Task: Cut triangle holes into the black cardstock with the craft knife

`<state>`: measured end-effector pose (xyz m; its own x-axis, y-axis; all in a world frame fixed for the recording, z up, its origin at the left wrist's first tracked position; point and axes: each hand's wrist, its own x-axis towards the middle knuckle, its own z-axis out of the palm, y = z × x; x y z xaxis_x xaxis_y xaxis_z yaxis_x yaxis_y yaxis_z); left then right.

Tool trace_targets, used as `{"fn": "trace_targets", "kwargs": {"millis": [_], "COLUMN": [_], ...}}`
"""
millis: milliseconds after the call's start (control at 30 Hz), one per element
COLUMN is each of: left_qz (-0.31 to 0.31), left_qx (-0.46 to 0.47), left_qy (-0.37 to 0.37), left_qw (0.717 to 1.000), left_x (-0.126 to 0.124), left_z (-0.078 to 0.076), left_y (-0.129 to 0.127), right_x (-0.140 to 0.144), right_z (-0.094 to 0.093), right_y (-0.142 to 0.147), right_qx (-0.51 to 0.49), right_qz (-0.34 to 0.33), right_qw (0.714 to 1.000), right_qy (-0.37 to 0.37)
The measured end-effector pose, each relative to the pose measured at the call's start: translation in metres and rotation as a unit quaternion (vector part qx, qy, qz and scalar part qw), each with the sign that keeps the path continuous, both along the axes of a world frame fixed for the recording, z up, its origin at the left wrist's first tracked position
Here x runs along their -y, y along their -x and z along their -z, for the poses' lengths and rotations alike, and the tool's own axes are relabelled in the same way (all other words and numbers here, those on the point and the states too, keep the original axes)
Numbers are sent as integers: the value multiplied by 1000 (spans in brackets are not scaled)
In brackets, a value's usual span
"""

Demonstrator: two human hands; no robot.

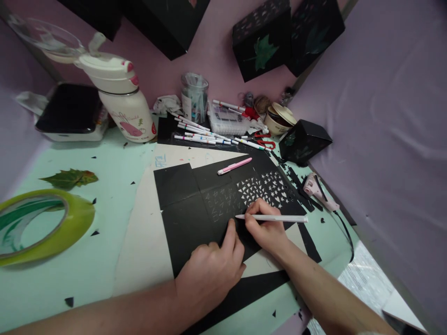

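A: Right hand (267, 230), what's in it?

B: A white pen knife (272, 217), pinched by the fingers (256, 209) near its tip. The long shaft runs out past the knuckles to the person's right.

A: Axis?

B: Almost level across the view. Tip points left, down onto the black card (195, 209) on the bench (115, 186). The tail end sits over the card's right edge.

A: Left hand (209, 270)?

B: Loosely curled, holding nothing, pressed flat on the card just beside the right hand. Thumb (229, 235) lies close to the tip.

A: Anything unclear?

B: The tip itself is too small to make out. Faint triangle marks sit left of it, cut-out triangles (267, 188) above. The card's lower part is hidden under both hands. A pink pen (234, 166) lies further up the card.
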<state>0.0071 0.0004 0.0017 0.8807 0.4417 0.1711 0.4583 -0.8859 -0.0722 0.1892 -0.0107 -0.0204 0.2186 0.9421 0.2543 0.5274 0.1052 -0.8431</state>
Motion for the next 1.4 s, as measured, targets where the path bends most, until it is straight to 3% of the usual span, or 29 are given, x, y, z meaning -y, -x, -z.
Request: {"fn": "trace_targets", "kwargs": {"millis": [300,633,1000,1400], "left_qz": [2,7,0,-25], "left_qx": [-3,-35,-63,-50], "left_qy": [4,25,60,30], "left_qw": [1000,999,996,998], "left_x": [0,1,3,10], "left_z": [0,0,0,3], "left_y": [1,2,2,3], "right_x": [2,2,2,-2], "right_z": [-4,-2,-1,-2], "right_y": [4,0,3,3], "right_qx": [35,-13,55,47], "right_qz": [15,27,34,1], "right_qw": [999,998,996,996], "right_qy": [-34,-61,-62,-80]}}
